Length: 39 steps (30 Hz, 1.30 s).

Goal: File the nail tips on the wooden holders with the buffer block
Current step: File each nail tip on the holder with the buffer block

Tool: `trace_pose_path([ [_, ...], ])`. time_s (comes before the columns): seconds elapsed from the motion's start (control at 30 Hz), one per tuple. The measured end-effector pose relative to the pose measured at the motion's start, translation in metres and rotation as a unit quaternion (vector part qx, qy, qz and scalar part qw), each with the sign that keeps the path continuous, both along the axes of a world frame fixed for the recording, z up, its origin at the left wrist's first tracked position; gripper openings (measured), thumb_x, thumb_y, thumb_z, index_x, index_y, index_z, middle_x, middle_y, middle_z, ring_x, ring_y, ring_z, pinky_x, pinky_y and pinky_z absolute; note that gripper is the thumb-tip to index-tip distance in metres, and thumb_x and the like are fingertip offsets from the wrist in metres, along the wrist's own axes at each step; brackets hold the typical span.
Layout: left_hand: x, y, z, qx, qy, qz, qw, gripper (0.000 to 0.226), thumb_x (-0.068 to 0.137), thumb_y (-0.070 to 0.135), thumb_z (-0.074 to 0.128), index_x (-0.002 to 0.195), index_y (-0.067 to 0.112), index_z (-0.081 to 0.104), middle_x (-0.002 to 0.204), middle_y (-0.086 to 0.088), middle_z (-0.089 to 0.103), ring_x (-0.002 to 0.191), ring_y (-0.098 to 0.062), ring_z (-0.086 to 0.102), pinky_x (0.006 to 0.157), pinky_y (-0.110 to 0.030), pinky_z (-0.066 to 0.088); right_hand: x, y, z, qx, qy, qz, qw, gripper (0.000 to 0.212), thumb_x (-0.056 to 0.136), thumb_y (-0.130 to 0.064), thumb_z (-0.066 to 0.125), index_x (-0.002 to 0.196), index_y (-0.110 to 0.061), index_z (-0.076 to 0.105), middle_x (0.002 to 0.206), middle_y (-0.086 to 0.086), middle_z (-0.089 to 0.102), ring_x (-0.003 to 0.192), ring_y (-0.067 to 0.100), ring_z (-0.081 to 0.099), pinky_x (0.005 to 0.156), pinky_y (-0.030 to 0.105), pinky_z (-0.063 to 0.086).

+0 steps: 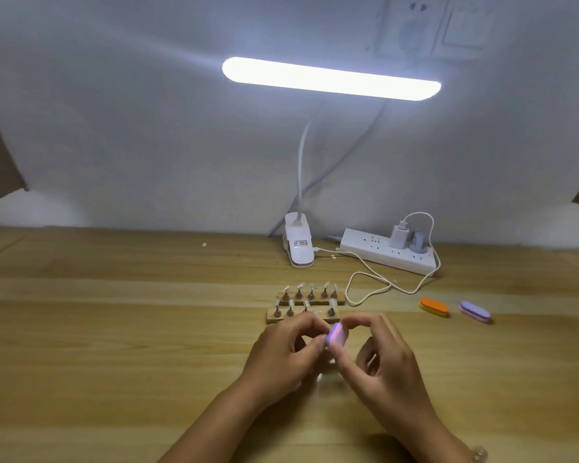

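A small buffer block (335, 334), a soft rounded pad with a purple layer over a pink one, is held just above the wooden table (114, 329), right in front of the nearer holder. The right hand (385, 362) pinches it between thumb and arched forefinger, the other fingers loosely curled. The left hand (281, 349) has its thumb and fingertips drawn together against the block's left edge. Blur hides what lies between them, so I cannot tell what it grips.

Just behind the hands lie 2 wooden holders, plain pale strips set parallel, the rear holder (310, 297) shifted a little to the right of the front holder (301, 317). Each carries a row of small dark conical metal stands topped with clear, glossy nail tips (325, 285), 5 in the rear row and 4 plainly visible in the front.

To the right lie an oval orange-and-yellow buffer (434, 307) and, just beyond it, a purple-and-pink buffer (475, 311). The table has a light, straight grain in broad planks.

At the back a white plastic clip lamp (298, 242) bears a label too small to read. Its gooseneck rises to a long, lit LED bar (331, 78). A thin white cable (381, 282) loops from the clip to a white USB charger (398, 235) plugged into a white power strip (388, 250). A white sheet (147, 128) forms the backdrop.
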<state>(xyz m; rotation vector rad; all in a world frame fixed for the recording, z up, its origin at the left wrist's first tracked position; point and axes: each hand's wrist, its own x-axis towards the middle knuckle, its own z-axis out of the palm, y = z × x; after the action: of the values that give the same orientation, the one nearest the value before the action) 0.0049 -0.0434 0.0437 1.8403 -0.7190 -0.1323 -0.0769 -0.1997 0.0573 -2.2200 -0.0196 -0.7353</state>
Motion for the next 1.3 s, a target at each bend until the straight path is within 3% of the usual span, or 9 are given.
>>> trace_pose_path([
  [0.23,0.001,0.001,-0.001,-0.001,0.003,-0.002,1.000,0.013,0.088,0.033,0.058,0.093,0.033,0.070,0.089,0.012,0.072,0.054,-0.017,0.062,0.055,-0.034,0.049,-0.002,0.001,-0.002,-0.033,-0.010,0.011,0.999,0.024,0.083,-0.039,0.075,0.103,-0.033,0.063,0.104,-0.016,0.060,0.052,0.008,0.057,0.054,0.020,0.045],
  [0.33,0.001,0.001,-0.002,0.013,-0.017,-0.001,1.000,0.012,0.087,0.038,0.058,0.093,0.036,0.069,0.092,0.015,0.072,0.054,-0.014,0.059,0.054,-0.030,0.045,0.003,-0.003,-0.001,0.020,0.003,-0.025,0.999,0.016,0.084,-0.041,0.071,0.096,-0.034,0.065,0.099,-0.015,0.062,0.052,0.012,0.059,0.054,0.027,0.047],
  [0.43,0.001,0.002,-0.003,0.021,-0.031,-0.005,0.999,0.016,0.084,0.043,0.059,0.093,0.038,0.070,0.094,0.019,0.071,0.053,-0.006,0.054,0.056,-0.027,0.043,0.001,0.001,-0.001,-0.039,-0.007,-0.007,0.999,0.022,0.084,-0.034,0.075,0.103,-0.031,0.065,0.103,-0.015,0.059,0.054,0.008,0.058,0.055,0.024,0.047],
  [0.6,0.000,0.001,-0.002,0.025,-0.022,0.000,0.999,0.015,0.084,0.046,0.061,0.093,0.038,0.070,0.091,0.019,0.072,0.054,-0.011,0.061,0.058,-0.035,0.049,0.005,-0.005,0.000,-0.008,0.016,-0.044,0.999,0.021,0.080,-0.031,0.078,0.097,-0.031,0.064,0.100,-0.013,0.060,0.054,0.010,0.056,0.058,0.020,0.044],
  [0.73,0.000,0.002,-0.003,0.020,-0.008,-0.007,1.000,0.008,0.084,0.039,0.065,0.089,0.037,0.071,0.088,0.017,0.072,0.056,-0.013,0.063,0.056,-0.038,0.050,0.000,0.003,-0.001,-0.067,-0.001,0.006,0.998,0.026,0.079,-0.040,0.074,0.101,-0.031,0.064,0.102,-0.016,0.057,0.052,0.006,0.055,0.054,0.017,0.044],
  [0.87,0.000,0.001,-0.003,0.027,-0.012,-0.003,1.000,0.008,0.085,0.039,0.066,0.089,0.036,0.072,0.085,0.019,0.072,0.055,-0.010,0.064,0.056,-0.037,0.051,0.006,-0.006,-0.002,-0.014,0.010,-0.045,0.999,0.024,0.079,-0.030,0.079,0.098,-0.031,0.064,0.100,-0.013,0.060,0.052,0.008,0.056,0.057,0.016,0.043],
  [1.0,0.001,0.001,-0.001,0.022,-0.014,-0.004,1.000,0.011,0.085,0.039,0.064,0.089,0.034,0.072,0.087,0.019,0.071,0.054,-0.007,0.055,0.054,-0.028,0.043,0.001,0.001,-0.003,-0.061,0.002,0.011,0.998,0.028,0.080,-0.042,0.074,0.104,-0.032,0.063,0.103,-0.016,0.057,0.052,0.007,0.055,0.055,0.021,0.047],
  [1.17,0.000,0.000,0.000,0.000,-0.004,-0.008,1.000,0.012,0.091,0.037,0.057,0.091,0.036,0.069,0.091,0.015,0.073,0.051,-0.005,0.056,0.049,-0.025,0.042,0.007,-0.013,-0.004,0.079,-0.010,-0.074,0.994,0.023,0.084,-0.032,0.073,0.102,-0.033,0.059,0.099,-0.016,0.061,0.061,0.014,0.061,0.056,0.045,0.055],
  [1.3,-0.001,0.001,0.001,0.005,-0.004,-0.019,1.000,0.016,0.093,0.035,0.054,0.098,0.037,0.068,0.083,0.019,0.069,0.055,-0.004,0.057,0.050,-0.020,0.039,-0.003,0.003,-0.001,-0.002,-0.029,0.025,0.999,0.024,0.085,-0.042,0.067,0.105,-0.032,0.058,0.103,-0.019,0.057,0.063,0.010,0.063,0.050,0.030,0.051],
])
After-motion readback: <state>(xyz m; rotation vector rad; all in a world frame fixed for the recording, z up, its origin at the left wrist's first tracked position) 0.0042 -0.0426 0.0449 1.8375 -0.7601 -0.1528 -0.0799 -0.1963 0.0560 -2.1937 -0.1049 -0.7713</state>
